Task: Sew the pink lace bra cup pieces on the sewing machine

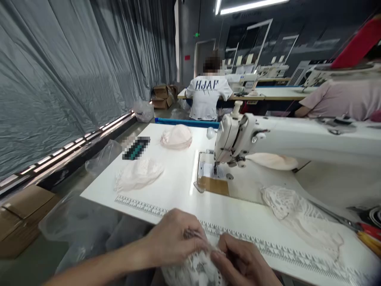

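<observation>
Both my hands meet at the near edge of the white sewing table [178, 186]. My left hand [174, 240] is closed, pinching a piece of white lace fabric [198, 270]. From the right, my right hand [242, 260] grips the same lace with curled fingers. The lace bunches below and between the hands, partly hidden by them. A printed ruler strip [139, 205] runs along the table edge just beyond my fingers.
A white sewing machine [238, 137] stands mid-table with its needle plate [208, 171]. Pale fabric piles lie at left [138, 176], at the back [177, 138] and at right [300, 214]. Scissors with red handles [367, 232] lie far right. Other people sit at tables behind. Cardboard box [20, 216] on the floor.
</observation>
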Motion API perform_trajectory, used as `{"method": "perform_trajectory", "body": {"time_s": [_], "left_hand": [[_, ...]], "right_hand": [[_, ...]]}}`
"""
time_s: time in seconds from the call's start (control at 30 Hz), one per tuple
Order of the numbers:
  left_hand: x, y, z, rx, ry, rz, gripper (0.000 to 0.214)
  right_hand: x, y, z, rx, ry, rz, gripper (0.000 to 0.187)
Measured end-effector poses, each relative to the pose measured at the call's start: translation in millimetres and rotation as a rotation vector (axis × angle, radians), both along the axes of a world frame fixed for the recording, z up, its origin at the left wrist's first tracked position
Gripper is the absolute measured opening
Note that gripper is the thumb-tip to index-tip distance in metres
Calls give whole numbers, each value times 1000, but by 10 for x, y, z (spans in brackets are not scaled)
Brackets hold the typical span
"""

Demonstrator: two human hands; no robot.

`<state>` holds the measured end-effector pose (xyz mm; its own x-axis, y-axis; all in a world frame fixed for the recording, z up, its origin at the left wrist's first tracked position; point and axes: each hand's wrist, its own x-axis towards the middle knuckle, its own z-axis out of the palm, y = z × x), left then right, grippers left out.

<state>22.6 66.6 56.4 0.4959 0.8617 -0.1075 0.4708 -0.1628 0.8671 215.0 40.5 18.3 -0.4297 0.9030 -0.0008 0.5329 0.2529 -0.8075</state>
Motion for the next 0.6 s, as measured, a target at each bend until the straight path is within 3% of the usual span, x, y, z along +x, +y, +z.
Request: {"method": "perform_trajectory", "body": {"time_s": [0.07, 0.13, 0.2, 0.27, 0.37, 0.43, 0.6], "left_hand": [[4, 436, 175, 70, 76, -106, 19], [72, 923, 245, 40, 216, -201, 20], [190, 1359, 188, 34, 277, -212, 17], [318, 1656, 49, 9, 319, -218, 18], [453, 1823, -131, -27, 335, -242, 19], [490, 1833, -163, -45, 344, -261, 19], [536, 1855, -91, -80, 409, -310, 18]], "right_hand": [[-31, 326, 56, 113, -46, -12, 38], [-8, 695, 61, 238, -138, -45, 38], [85, 1016, 7, 307, -210, -100, 36], [236, 1224, -80, 349, -268, -142, 33], [476, 1333, -179, 386, -310, -117, 30], [581, 1346, -196, 441, -303, -37, 30], [615, 1403, -257, 868, -292, 224, 33]]}}
